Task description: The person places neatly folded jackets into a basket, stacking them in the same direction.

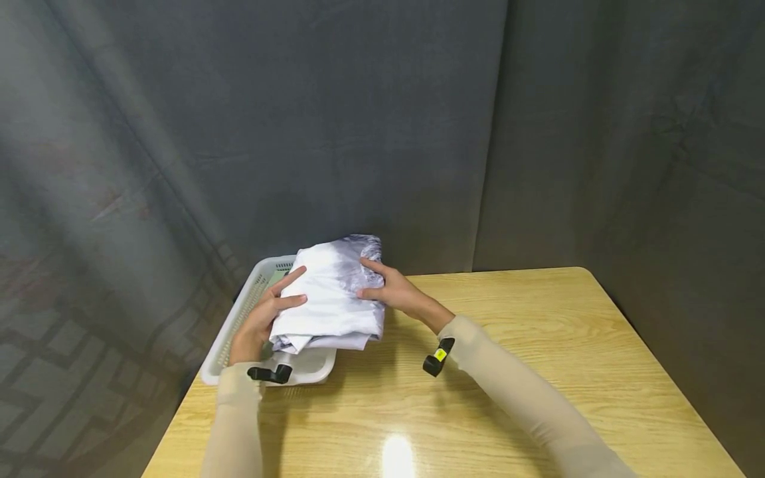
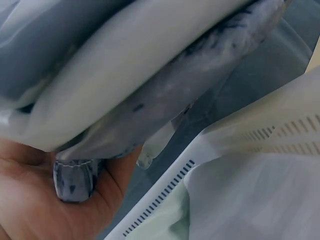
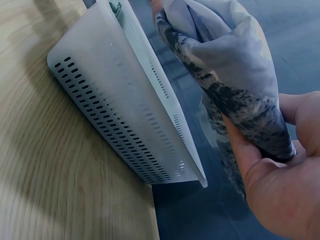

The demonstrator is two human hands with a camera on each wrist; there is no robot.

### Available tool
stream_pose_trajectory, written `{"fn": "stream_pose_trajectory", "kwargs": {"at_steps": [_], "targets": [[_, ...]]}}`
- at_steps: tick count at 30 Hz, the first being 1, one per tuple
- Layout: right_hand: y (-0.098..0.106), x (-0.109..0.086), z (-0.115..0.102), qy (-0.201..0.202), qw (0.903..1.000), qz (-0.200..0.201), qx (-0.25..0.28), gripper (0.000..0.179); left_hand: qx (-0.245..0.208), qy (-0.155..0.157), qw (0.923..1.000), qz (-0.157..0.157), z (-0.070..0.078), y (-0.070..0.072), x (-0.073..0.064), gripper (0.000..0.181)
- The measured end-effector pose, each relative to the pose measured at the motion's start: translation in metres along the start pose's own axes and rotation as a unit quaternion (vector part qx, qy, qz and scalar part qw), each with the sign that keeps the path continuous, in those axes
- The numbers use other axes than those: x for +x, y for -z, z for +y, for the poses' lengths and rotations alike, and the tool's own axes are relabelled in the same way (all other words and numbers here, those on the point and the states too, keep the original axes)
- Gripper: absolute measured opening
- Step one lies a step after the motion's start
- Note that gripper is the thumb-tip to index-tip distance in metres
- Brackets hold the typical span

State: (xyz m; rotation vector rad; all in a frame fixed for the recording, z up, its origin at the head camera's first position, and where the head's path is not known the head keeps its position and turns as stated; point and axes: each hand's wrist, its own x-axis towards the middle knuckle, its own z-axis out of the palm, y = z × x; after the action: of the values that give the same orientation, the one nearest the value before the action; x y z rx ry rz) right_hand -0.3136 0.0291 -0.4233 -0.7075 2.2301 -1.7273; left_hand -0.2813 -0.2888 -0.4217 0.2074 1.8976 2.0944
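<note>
A folded bundle of cloth (image 1: pixel 329 292), white with a grey and dark mottled pattern along one side, is held up between both hands over the right part of a white plastic basket (image 1: pixel 222 342). My left hand (image 1: pixel 258 323) grips its left edge, thumb on top and the other fingers partly hidden beneath. At the right edge my right hand (image 1: pixel 402 292) pinches the mottled side, its thumb and index finger showing on top. In the right wrist view the cloth (image 3: pixel 235 65) hangs in loose layers above the basket's rim (image 3: pixel 165 112).
The perforated basket stands at the left of a light wooden table (image 1: pixel 526 325). Inside it lies a pale green item (image 2: pixel 165 217) beside a smooth whitish one (image 2: pixel 250 195). Grey curtains (image 1: pixel 335 119) hang behind the table and at both sides. Black camera straps (image 1: pixel 270 375) circle both wrists.
</note>
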Motion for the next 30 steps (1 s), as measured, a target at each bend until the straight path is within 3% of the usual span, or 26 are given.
{"fn": "stream_pose_trajectory", "kwargs": {"at_steps": [6, 10, 21, 30], "targets": [[-0.007, 0.006, -0.003, -0.004, 0.9999, -0.007, 0.009, 0.084, -0.018, -0.015, 0.9996, -0.014, 0.003, 0.01, -0.004, 0.075], [-0.014, 0.013, -0.003, -0.003, 0.9998, -0.014, 0.017, 0.083, -0.004, -0.018, 0.9997, -0.013, 0.005, 0.019, -0.007, 0.076], [-0.034, 0.028, -0.003, -0.003, 0.9993, -0.015, 0.035, 0.081, -0.003, -0.005, 1.0, -0.004, 0.004, 0.043, -0.014, 0.076], [-0.049, 0.034, -0.003, 0.003, 0.9994, -0.027, 0.023, 0.079, 0.05, -0.009, 0.998, 0.039, -0.001, 0.059, -0.021, 0.076]]}}
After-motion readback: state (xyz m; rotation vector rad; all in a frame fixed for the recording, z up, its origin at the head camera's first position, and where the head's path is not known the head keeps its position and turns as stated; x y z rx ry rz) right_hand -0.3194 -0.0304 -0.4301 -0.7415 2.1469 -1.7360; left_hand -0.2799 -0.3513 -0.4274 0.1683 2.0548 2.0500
